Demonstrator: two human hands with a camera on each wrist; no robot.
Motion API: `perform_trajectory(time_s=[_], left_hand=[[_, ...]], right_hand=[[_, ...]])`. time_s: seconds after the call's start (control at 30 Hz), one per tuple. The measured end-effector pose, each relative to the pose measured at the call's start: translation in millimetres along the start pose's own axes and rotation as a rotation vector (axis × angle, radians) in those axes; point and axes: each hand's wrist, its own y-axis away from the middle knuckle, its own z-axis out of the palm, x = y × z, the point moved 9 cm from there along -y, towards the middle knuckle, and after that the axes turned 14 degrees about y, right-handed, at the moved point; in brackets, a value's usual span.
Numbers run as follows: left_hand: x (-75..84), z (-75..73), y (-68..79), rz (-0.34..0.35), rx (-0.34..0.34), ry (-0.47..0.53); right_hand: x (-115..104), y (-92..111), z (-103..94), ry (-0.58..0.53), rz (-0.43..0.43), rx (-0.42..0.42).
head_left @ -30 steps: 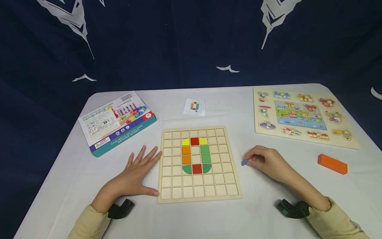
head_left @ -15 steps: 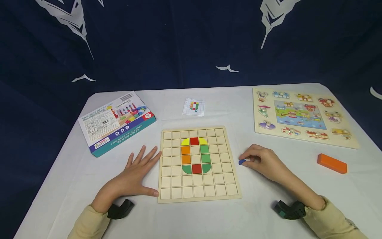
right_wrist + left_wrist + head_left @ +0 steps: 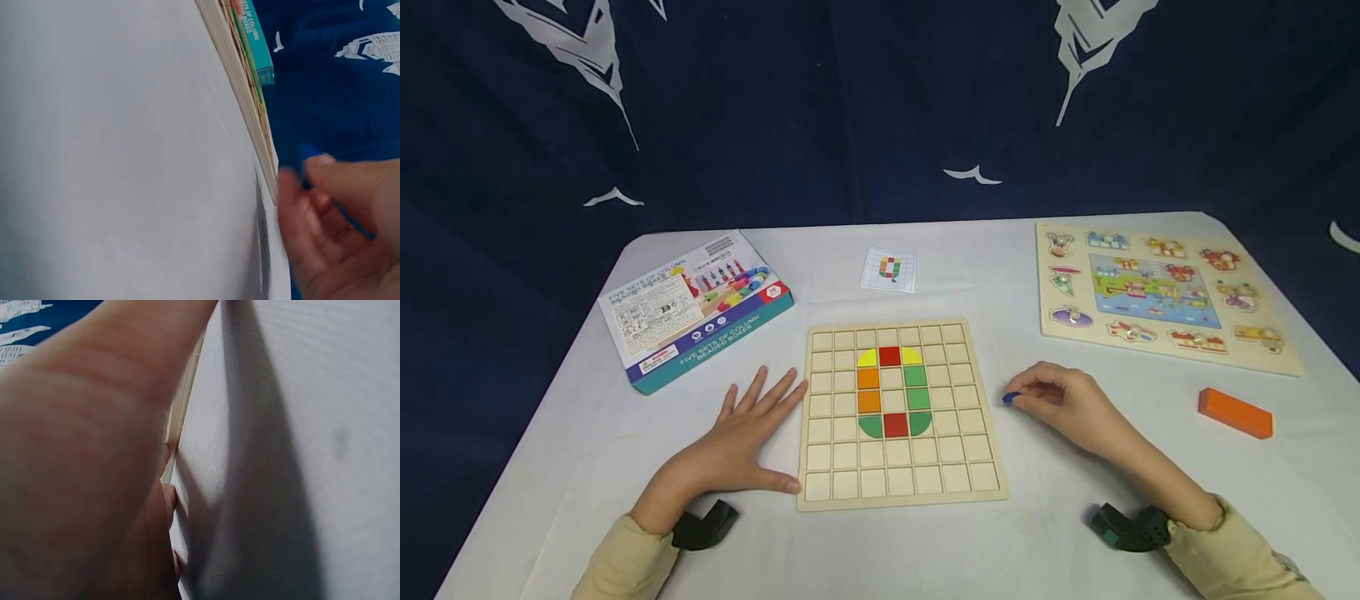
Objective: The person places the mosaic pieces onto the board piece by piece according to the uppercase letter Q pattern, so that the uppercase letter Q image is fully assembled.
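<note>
A square wooden grid board (image 3: 900, 482) lies in the middle of the table. Set in its cells is a ring of coloured tiles: yellow curved ones at the top, red (image 3: 895, 425), orange (image 3: 868, 402) and green (image 3: 917, 399) ones below. My left hand (image 3: 730, 450) lies flat with fingers spread, its index fingertip and thumb at the board's left edge. Just right of the board, my right hand (image 3: 1067, 407) pinches a small blue tile (image 3: 1011, 398) between thumb and fingertips, over the cloth. The blue tile (image 3: 307, 152) also shows at the fingertips in the right wrist view, blurred.
Behind the board lies a small card (image 3: 907, 279) printed with a similar coloured ring and a tail. A beaded-boxes carton (image 3: 700, 358) stands at the left. On the right are a wooden picture puzzle (image 3: 1157, 333) and an orange block (image 3: 1236, 412).
My right hand has shifted slightly left toward the board, and the blue tile has turned between its fingers, now looking thinner. My left hand has stayed in place.
</note>
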Motion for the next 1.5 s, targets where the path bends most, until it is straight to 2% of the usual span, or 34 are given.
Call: perform_trajectory(time_s=[0.17,0.3,0.57,0.8,0.9,1.07,1.5], left_hand=[[0.1,0.0,0.2,-0.002,-0.001,0.000],[0.0,0.2,0.1,-0.001,-0.003,0.003],[-0.6,0.7,-0.5,-0.011,-0.005,0.003],[-0.6,0.6,-0.6,-0.012,-0.006,0.002],[0.0,0.4,-0.3,-0.007,-0.005,0.005],[0.2,0.5,0.2,-0.005,-0.004,0.006],[0.4,0.3,-0.1,-0.009,0.000,0.003]], right_hand=[[-6.1,-2.7,10.6,-0.259,0.074,-0.095],[-16.9,-5.9,19.4,-0.311,0.077,-0.120],[-42.4,-8.9,34.0,-0.266,-0.023,-0.071],[-52.0,-9.5,57.8,-0.282,0.007,-0.132],[-56.6,-10.5,66.9,-0.246,-0.002,-0.159],[-63.6,-12.6,75.4,-0.146,-0.050,-0.154],[-72.5,-11.9,81.3,-0.007,-0.118,-0.099]])
